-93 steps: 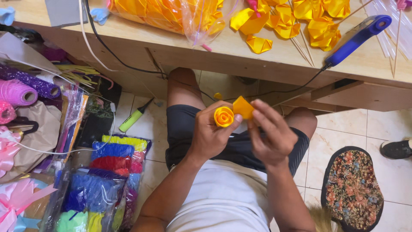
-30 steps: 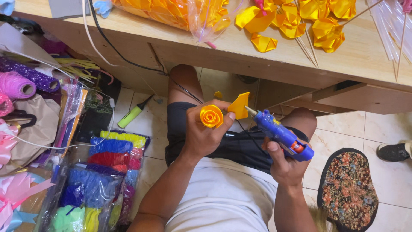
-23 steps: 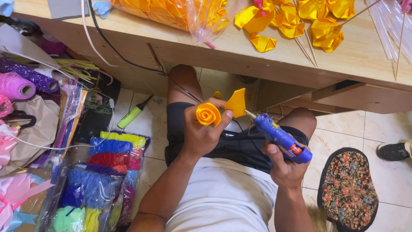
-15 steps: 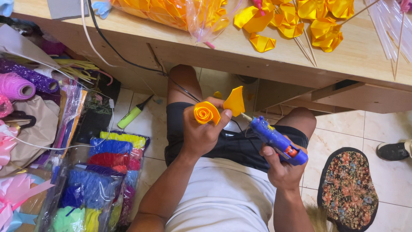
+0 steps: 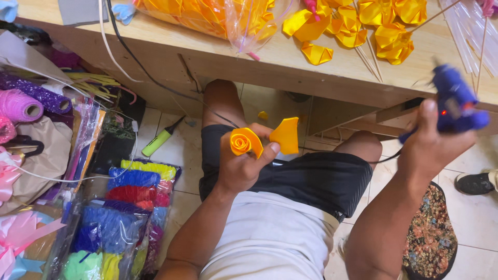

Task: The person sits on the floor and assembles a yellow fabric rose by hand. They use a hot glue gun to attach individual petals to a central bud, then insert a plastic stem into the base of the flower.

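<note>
At the far left a roll of pink mesh ribbon (image 5: 19, 105) lies beside a purple glitter roll (image 5: 36, 93), both above a crumpled tan paper bag (image 5: 36, 155). Below them, clear plastic packets of fuzzy yarn (image 5: 124, 207) stand on the tiled floor, banded yellow, blue, red and green. A yellow-green utility knife (image 5: 160, 141) lies on the tiles just beyond them. The pale wooden table (image 5: 218, 57) runs across the top, with a clear plastic bag of glossy orange-yellow ribbon pieces (image 5: 207, 15) on it.

The left hand (image 5: 244, 166) is curled closed over the lap, thumb and fingers pinching the base of a satin ribbon rose (image 5: 244, 142), a tight orange spiral whose loose, flat tail stands up just to its right.

Further right, folded yellow ribbon petals (image 5: 358, 26) and thin wooden sticks (image 5: 371, 59) lie on the table. The right hand (image 5: 430, 150) is raised at the table edge, fingers wrapped around the handle of a blue glue gun (image 5: 456, 101), blurred, well apart from the rose. A patterned round mat (image 5: 430, 238) lies on the floor below.
</note>
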